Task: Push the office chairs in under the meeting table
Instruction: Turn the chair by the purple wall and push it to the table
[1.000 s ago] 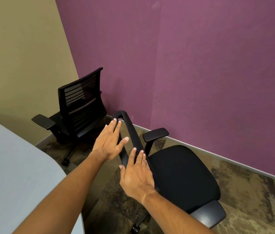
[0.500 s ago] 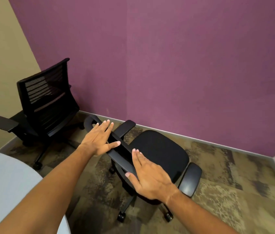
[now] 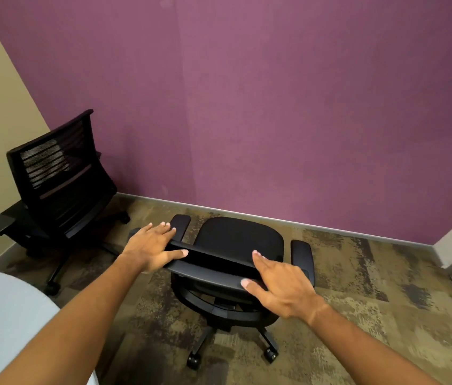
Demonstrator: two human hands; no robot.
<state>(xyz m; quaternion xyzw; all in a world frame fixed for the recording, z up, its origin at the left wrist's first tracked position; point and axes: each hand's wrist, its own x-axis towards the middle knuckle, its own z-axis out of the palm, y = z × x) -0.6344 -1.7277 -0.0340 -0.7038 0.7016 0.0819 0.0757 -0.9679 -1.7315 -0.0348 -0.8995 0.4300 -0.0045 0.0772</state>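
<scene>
Resting both hands, left hand [image 3: 152, 250] and right hand [image 3: 280, 284], flat with the grip wide on the centre chair [image 3: 236, 240], neither it nor the upper-left chair [image 3: 58, 184] is under the lower-left bench [image 3: 2, 315] yet.

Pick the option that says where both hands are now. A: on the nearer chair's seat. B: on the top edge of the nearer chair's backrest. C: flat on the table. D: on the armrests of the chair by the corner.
B: the left hand and right hand rest with spread fingers on the top edge of the nearer chair's backrest, away from the table.
</scene>
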